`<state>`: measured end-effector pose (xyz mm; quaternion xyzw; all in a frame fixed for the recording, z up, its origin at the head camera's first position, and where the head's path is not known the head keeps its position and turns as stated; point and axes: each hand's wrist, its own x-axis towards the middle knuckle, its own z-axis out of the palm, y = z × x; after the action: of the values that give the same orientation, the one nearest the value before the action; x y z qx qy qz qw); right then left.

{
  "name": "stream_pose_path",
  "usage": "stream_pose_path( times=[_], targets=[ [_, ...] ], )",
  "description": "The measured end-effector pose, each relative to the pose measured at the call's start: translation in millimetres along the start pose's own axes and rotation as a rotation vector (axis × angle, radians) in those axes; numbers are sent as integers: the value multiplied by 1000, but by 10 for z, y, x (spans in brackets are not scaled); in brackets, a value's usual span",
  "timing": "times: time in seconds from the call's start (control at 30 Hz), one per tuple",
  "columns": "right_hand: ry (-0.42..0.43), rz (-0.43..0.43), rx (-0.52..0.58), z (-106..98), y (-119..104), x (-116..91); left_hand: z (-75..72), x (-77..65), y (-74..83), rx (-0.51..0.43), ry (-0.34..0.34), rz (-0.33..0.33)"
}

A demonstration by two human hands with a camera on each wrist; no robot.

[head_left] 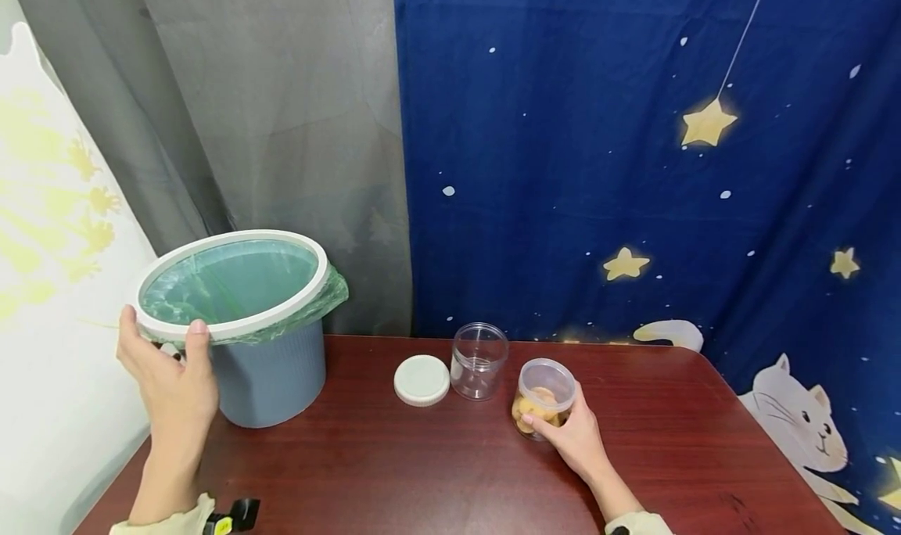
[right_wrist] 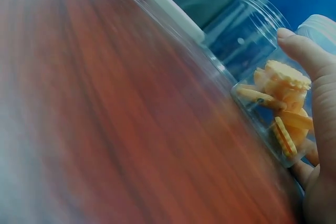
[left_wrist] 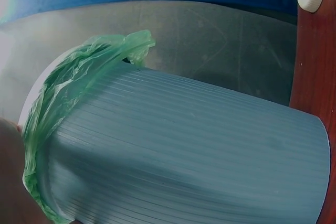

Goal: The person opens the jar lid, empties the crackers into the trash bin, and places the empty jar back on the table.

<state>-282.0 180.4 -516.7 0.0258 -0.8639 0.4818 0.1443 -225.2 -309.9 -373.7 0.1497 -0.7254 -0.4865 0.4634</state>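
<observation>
On the worktop (head_left: pixel 422 472), the biscuit jar (head_left: pixel 549 376) stands upright, mouth up and long axis vertical, between the thumb and fingers of my right hand (head_left: pixel 579 439), which grips it, while my left hand (head_left: pixel 176 385) holds the mouth-up bin (head_left: pixel 274 375) by its rim.

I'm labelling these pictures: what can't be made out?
Head view: floor inside the blue ribbed plastic bin, hidden by its near side.
Left wrist view: most of the left hand, cut off by the edge.
Right wrist view: number of round yellow biscuits, partly hidden by the right hand.
</observation>
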Motion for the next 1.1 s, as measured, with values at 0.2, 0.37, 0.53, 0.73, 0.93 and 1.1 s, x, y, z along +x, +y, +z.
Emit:
stream_pose_path(
  times=[0.2,0.37,0.53,0.73,0.93,1.1],
  targets=[
    [-10,-36,11,85,-38,-65,12,-7,-16,3,-5,11],
    [-32,-59,23,161,-70,-113,13,-6,-28,13,-9,6],
    [-44,-67,59,215,-108,-151,26,-3,-44,8,-7,15],
    [-29,-97,75,283,-158,-189,19,12,-64,-8,-2,19],
    [-35,-104,91,343,-212,-210,16,27,-68,-14,7,19],
    [-38,-97,88,366,-245,-232,32,39,-90,-9,9,16]
  ],
)
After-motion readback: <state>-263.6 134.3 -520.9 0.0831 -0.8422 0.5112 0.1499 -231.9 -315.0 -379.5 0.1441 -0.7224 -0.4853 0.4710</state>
